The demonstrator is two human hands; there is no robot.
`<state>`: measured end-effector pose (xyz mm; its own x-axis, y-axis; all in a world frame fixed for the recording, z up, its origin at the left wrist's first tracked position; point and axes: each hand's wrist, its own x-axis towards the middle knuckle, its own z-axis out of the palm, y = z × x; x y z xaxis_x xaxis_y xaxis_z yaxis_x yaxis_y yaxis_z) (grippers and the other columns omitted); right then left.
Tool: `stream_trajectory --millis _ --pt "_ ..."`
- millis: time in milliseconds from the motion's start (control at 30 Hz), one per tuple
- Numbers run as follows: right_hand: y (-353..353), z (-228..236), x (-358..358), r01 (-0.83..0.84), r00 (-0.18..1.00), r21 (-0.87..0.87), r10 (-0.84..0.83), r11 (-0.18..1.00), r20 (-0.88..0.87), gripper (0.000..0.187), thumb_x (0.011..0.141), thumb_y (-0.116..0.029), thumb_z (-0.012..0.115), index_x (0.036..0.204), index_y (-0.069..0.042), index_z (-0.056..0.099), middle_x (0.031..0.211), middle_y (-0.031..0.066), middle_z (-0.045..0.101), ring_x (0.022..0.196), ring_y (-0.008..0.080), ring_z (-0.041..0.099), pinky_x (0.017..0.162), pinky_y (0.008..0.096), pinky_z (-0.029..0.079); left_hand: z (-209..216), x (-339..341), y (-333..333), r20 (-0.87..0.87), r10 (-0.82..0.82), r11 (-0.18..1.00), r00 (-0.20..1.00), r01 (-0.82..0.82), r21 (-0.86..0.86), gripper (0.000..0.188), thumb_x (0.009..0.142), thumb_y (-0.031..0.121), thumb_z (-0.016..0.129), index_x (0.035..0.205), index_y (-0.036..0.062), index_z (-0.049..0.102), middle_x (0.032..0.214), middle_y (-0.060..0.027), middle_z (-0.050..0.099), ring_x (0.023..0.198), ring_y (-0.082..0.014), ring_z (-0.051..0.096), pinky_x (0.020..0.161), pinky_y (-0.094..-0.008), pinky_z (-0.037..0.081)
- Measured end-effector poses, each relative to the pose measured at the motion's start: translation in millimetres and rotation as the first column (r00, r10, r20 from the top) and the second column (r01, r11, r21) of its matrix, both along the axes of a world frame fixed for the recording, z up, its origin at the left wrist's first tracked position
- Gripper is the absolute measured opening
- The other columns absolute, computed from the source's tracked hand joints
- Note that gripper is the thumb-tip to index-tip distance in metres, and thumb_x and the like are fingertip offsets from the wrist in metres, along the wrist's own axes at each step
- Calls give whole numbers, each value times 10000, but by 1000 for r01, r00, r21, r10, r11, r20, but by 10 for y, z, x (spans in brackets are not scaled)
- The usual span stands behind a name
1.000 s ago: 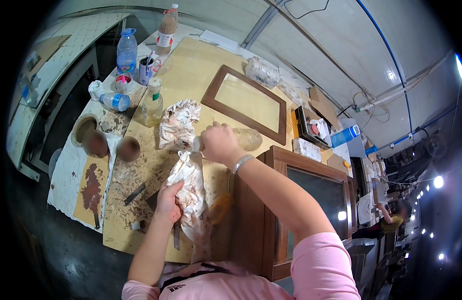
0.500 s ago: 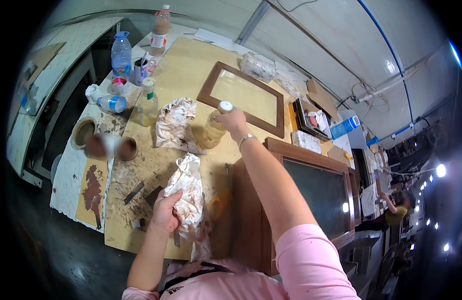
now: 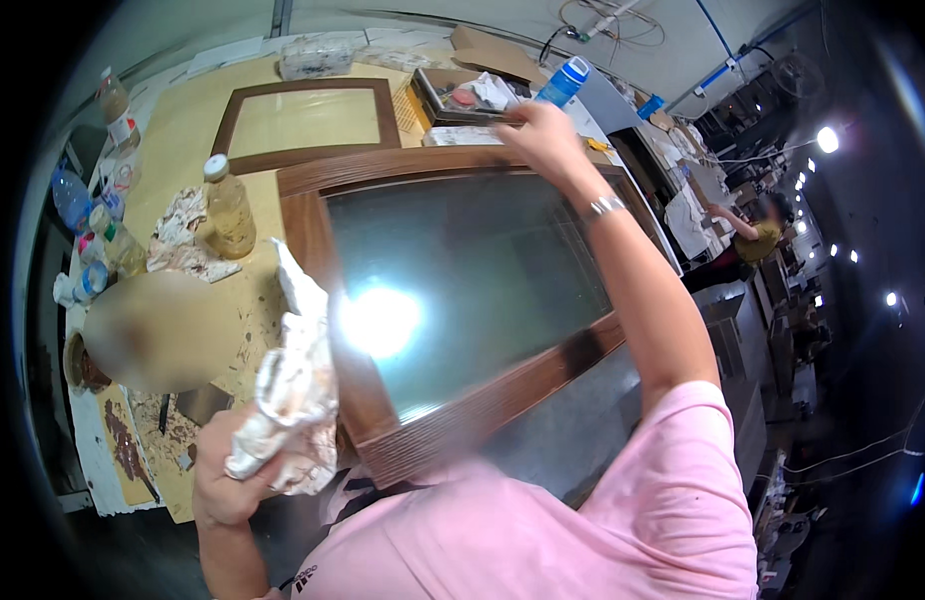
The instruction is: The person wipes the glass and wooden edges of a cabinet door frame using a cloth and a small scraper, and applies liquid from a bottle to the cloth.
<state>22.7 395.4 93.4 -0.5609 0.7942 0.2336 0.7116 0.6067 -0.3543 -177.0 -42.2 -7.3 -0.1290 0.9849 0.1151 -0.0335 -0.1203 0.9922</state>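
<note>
My left hand [image 3: 231,462] is closed round a crumpled white rag [image 3: 301,385] with brown stains, held up in front of the near left corner of a wood-framed glass panel [image 3: 463,280]. The panel has a brown frame and a bright light reflected in its glass. My right hand [image 3: 548,140], with a bracelet at the wrist, hangs over the panel's far side. Its fingers are loosely bent and nothing shows in them. A clear bottle [image 3: 230,212] of yellowish liquid with a white cap stands left of the panel, beside another stained rag [image 3: 183,235].
A smaller brown frame [image 3: 308,118] lies farther back. Beyond my right hand are a tool box [image 3: 463,95] and a blue bottle [image 3: 565,82]. Several plastic bottles and pots line the left edge of the table [image 3: 173,120]. A co-worker [image 3: 758,235] is far right.
My right hand has let go of the capped bottle and moved right, over the glass panel. The view has swung right. My left hand still grips the rag.
</note>
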Motion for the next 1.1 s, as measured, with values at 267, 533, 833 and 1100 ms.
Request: stream_trajectory --millis 267,533,833,1100 --pt "104 -762 2539 372 928 33 -372 928 11 531 913 -448 658 1100 44 735 1016 287 729 998 428 704 891 454 544 718 864 1132 -740 -457 868 495 430 -248 596 828 -47 576 1423 -18 546 1416 -238 580 1367 -384 520 1156 -478 370" --pt "-259 -896 2522 397 905 -229 -421 889 -62 675 961 -562 569 762 77 657 739 326 624 764 488 650 720 511 496 541 1890 2105 -829 -423 801 365 579 -154 618 896 -5 609 1493 23 455 1533 -208 484 1461 -333 422 1249 -532 235" --pt "-264 -915 2622 385 899 -296 -427 874 -95 700 955 -594 562 735 65 643 749 322 638 794 489 662 753 519 512 772 1622 2079 -706 -653 728 276 485 -484 804 781 -134 536 1546 59 380 1560 -146 473 1436 -308 459 1245 -614 183" --pt "-291 -873 2647 371 903 -313 -418 874 -97 702 957 -598 566 750 65 670 754 313 657 800 473 681 769 517 531 771 1777 2396 -761 -621 713 187 539 -449 878 713 -151 589 1538 98 421 1545 -128 503 1428 -312 475 1251 -607 186"
